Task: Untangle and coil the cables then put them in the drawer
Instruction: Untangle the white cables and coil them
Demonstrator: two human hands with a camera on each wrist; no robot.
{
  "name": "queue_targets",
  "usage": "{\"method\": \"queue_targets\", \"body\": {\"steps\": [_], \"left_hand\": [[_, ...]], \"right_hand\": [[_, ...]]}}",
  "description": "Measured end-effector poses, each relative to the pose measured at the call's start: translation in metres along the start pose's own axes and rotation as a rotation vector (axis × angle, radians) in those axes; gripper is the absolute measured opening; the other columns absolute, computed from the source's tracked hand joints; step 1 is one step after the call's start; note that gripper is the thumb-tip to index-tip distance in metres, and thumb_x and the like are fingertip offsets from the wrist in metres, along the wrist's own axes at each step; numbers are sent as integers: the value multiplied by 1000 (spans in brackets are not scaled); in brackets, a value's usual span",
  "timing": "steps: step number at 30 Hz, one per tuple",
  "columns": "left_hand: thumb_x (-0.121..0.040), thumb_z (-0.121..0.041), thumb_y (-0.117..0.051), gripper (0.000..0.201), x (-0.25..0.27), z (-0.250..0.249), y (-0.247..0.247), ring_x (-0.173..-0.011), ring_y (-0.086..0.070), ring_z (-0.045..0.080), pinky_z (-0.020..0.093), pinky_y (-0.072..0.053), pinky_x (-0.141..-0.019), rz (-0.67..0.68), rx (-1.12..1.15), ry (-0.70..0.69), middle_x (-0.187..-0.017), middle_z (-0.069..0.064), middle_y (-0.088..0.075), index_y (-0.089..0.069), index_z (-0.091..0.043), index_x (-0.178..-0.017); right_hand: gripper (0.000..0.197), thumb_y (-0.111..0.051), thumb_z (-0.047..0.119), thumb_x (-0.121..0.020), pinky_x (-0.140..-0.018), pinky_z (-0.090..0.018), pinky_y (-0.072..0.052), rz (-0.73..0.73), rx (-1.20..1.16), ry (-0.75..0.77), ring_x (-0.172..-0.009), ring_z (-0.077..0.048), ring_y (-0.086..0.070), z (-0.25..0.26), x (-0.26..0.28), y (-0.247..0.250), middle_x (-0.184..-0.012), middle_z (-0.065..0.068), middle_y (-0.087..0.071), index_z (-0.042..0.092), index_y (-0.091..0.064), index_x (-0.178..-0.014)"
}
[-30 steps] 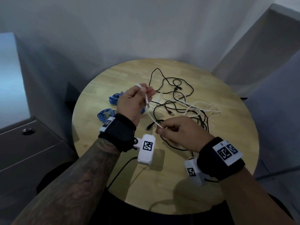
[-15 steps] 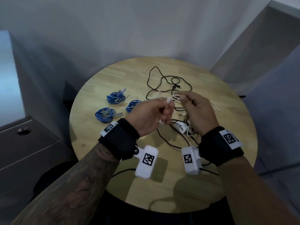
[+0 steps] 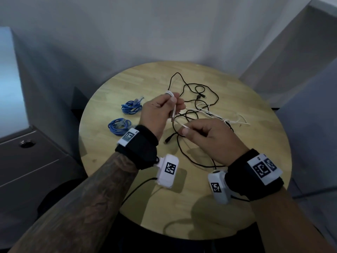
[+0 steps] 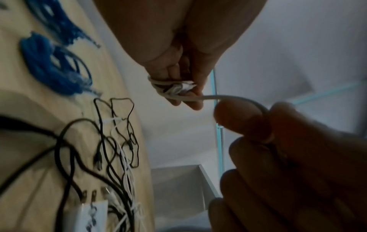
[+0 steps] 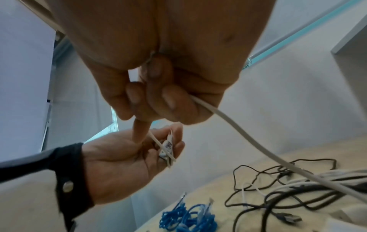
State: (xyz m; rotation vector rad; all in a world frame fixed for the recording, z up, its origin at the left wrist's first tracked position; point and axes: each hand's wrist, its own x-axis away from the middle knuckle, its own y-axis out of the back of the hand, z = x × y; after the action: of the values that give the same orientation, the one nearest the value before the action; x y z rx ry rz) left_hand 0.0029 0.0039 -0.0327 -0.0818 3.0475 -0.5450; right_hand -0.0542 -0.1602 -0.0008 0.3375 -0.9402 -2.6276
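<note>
Held above the round wooden table (image 3: 246, 189), my left hand (image 3: 173, 105) grips a white cable (image 3: 170, 93) wound in a few loops round its fingers, with a labelled plug end hanging below. In the left wrist view the white cable loops (image 4: 168, 87) sit on the fingertips. My right hand (image 3: 186, 129) pinches the same white cable (image 5: 228, 119) a short way along; its free length trails right into a tangle of black cables (image 3: 198, 106) on the table. The left hand (image 5: 127, 157) appears below the right hand (image 5: 164, 100) in the right wrist view.
Two coiled blue cables (image 3: 131, 106) (image 3: 119, 125) lie on the table's left part. A grey drawer cabinet (image 3: 27, 161) stands left of the table, its drawers shut. Grey walls and a panel (image 3: 291, 52) close in behind and to the right.
Half a second ago both hands met over the tangle. Now they have drawn apart: the left rose to the left with the loops, the right pulled back along the white cable.
</note>
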Motion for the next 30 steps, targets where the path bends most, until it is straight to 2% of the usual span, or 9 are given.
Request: {"method": "queue_targets", "body": {"steps": [4,6,10,13,16,18,21,25,30], "left_hand": [[-97,1,-52,16,15,-3,-8,-66,-63,11,20,-51,-64,218,-249,11,-78,1,-69,-67,7,-98],[-99,0,-48,18,24,-6,-14,-55,-58,5,13,-46,-57,399,-289,120,-70,3,-64,-64,7,-97],[-102,-9,-36,27,27,-11,-14,-59,-49,14,26,-44,-64,578,51,433,-72,6,-54,-60,3,-101],[-98,-15,-36,24,23,-17,-8,-61,-41,12,26,-44,-65,630,286,511,-73,1,-45,-58,-5,-98],[-97,-14,-41,19,19,-21,-6,-61,-46,9,26,-49,-67,489,504,497,-72,-2,-50,-59,-8,-94],[-97,-13,-44,18,12,-21,-4,-64,-60,8,26,-56,-72,257,621,424,-74,-2,-63,-62,-6,-98],[-101,-9,-43,18,0,-16,5,-75,-72,12,27,-59,-77,-14,525,245,-81,4,-74,-61,-4,-101],[-99,-3,-51,15,1,-8,9,-83,-72,22,33,-58,-84,-21,78,27,-85,9,-73,-65,0,-100],[-97,-6,-55,19,11,-3,0,-70,-63,8,23,-52,-70,148,-340,-102,-81,6,-69,-70,6,-98]], "right_hand": [[18,-63,20,-97,-60,-18,-44,-181,-75,39,-61,-4,-56,3,0,8,-66,13,-65,14,-75,-86],[16,-65,12,-94,-58,-8,-39,-312,-117,28,-58,2,-57,0,-3,14,-61,13,-64,7,-74,-82],[17,-74,21,-88,-61,-18,-44,-437,-215,-76,-65,-5,-56,-21,-11,24,-74,-10,-67,5,-70,-82],[17,-64,28,-96,-66,-12,-42,-382,-169,-118,-69,4,-56,-29,-12,19,-76,8,-67,15,-73,-90],[19,-53,29,-102,-64,-21,-43,-233,-133,-116,-61,3,-52,-28,-14,5,-65,21,-57,29,-71,-107],[24,-49,26,-102,-63,-25,-44,-37,-7,-111,-57,0,-52,-25,-12,-9,-64,16,-58,31,-65,-119],[24,-46,32,-102,-67,-35,-50,190,214,-64,-66,-12,-58,-14,-4,-27,-72,4,-63,23,-65,-112],[23,-56,33,-99,-60,-35,-45,44,134,37,-62,-12,-53,-1,-3,-22,-66,2,-59,17,-71,-94],[11,-65,24,-94,-63,-30,-50,-242,1,88,-66,-8,-62,1,-3,-7,-74,6,-69,23,-74,-87]]}}
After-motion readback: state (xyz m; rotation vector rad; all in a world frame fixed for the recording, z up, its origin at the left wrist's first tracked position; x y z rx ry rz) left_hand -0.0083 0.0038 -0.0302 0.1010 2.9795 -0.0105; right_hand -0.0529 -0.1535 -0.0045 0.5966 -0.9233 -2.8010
